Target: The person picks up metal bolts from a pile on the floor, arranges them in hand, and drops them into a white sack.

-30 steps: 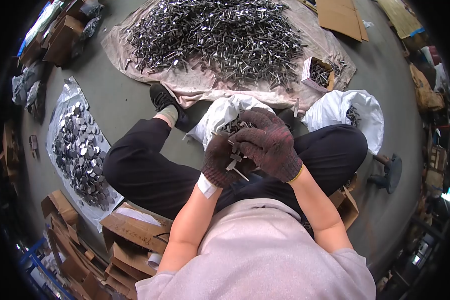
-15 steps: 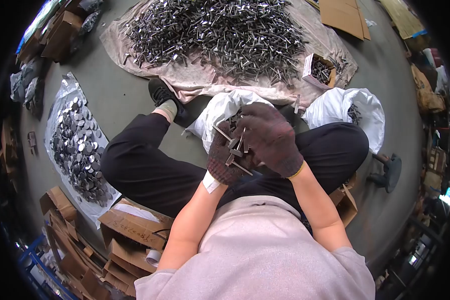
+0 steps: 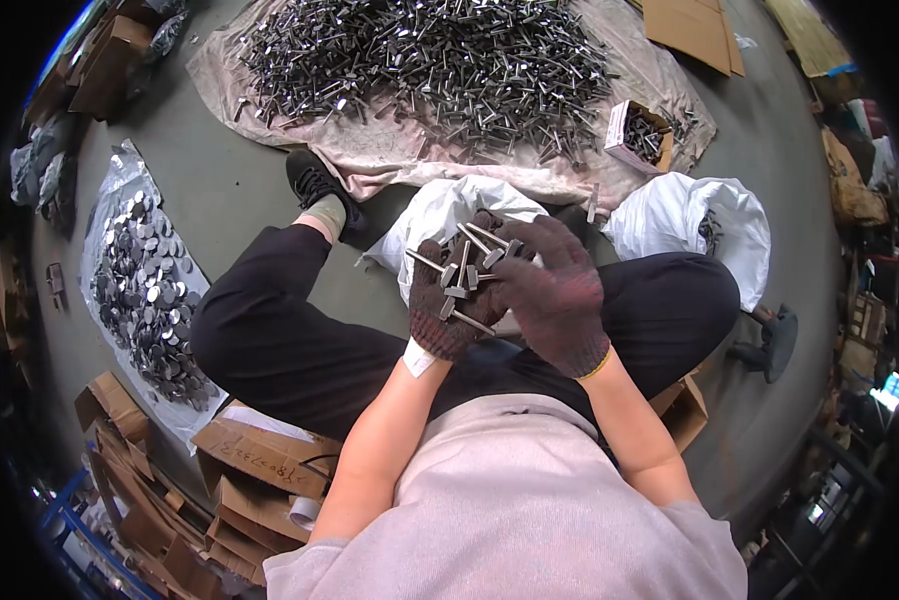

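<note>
My left hand [image 3: 436, 322], in a dark knitted glove, is cupped palm up around several metal T-bolts [image 3: 457, 292], which point in different directions. My right hand [image 3: 562, 305], in a matching glove, is beside it with fingers curled over the right side of the bunch. Its fingertips grip a T-bolt [image 3: 489, 240] by the head end; part of that grip is hidden. Just beyond both hands, a white sack [image 3: 450, 203] stands between my legs, its mouth mostly covered by the gloves.
A large heap of T-bolts [image 3: 420, 70] covers a cloth [image 3: 220, 75] ahead. At right are a small box of bolts [image 3: 625, 145] and another white sack [image 3: 660, 225]. Round metal discs [image 3: 155, 290] lie on plastic at left. Cardboard boxes [image 3: 250, 450] stand near my left side.
My right hand has shifted slightly right and lower, uncovering more of the T-bolts in the left palm. The bolts now lie more spread out. The view has moved slightly.
</note>
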Motion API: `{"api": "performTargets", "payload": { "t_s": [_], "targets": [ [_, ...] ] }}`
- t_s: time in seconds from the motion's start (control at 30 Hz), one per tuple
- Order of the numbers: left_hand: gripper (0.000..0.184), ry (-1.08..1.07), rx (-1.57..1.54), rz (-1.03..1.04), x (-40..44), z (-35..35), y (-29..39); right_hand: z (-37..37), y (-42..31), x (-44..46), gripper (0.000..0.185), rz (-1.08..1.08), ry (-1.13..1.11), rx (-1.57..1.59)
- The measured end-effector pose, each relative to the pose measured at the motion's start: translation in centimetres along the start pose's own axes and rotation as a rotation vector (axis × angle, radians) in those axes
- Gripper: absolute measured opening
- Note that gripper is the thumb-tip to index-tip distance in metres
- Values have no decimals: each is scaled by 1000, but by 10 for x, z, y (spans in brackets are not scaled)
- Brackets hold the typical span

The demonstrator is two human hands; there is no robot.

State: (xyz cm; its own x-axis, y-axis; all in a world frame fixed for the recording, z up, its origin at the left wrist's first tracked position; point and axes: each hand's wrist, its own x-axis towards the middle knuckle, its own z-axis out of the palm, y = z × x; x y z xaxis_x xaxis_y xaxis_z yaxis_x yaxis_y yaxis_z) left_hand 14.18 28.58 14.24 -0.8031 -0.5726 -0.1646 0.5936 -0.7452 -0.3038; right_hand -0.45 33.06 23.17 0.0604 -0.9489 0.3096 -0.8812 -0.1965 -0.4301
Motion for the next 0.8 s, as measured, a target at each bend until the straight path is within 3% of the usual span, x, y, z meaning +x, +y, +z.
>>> {"api": "performTargets", "payload": {
  "t_s": [0.1, 0.13, 0.2, 0.27, 0.37, 0.43, 0.53, 0.6, 0.67, 0.73, 0.77, 0.8],
  "targets": [
    [72, 30, 5, 2, 4, -3, 3, -1, 16, -4, 25, 298, 132, 189],
    [73, 39, 8, 2, 6, -3, 4, 0, 23, -6, 25, 297, 130, 187],
    [71, 70, -100, 0, 9, -3, 5, 7, 34, -10, 27, 645, 153, 297],
    [71, 19, -144, 2, 11, -6, 7, 7, 39, -7, 31, 664, 118, 261],
    [72, 68, -80, 27, 13, -8, 8, 22, 39, -7, 40, 492, 206, 13],
    [74, 56, -63, 35, 15, -9, 10, 33, 30, 3, 56, 409, 201, -147],
    [74, 59, -13, 42, 19, -1, 11, 47, 4, 24, 60, 413, 186, -74],
    [68, 212, 222, 148, 32, -1, 8, 70, -4, 38, 61, 704, 48, 335],
    [59, 493, 439, 299, 53, 33, -11, 87, 8, 40, 61, 629, 144, 265],
    [55, 473, 1568, 668, 78, 23, -20, 71, 18, 51, 62, 1071, 40, 1860],
    [55, 471, 1569, 665, 77, 19, -21, 86, 27, 49, 68, 738, 156, 2413],
    [55, 449, 1543, 664, 76, 23, -21, 84, 27, 50, 68, 735, 161, 2411]
  ]
}}
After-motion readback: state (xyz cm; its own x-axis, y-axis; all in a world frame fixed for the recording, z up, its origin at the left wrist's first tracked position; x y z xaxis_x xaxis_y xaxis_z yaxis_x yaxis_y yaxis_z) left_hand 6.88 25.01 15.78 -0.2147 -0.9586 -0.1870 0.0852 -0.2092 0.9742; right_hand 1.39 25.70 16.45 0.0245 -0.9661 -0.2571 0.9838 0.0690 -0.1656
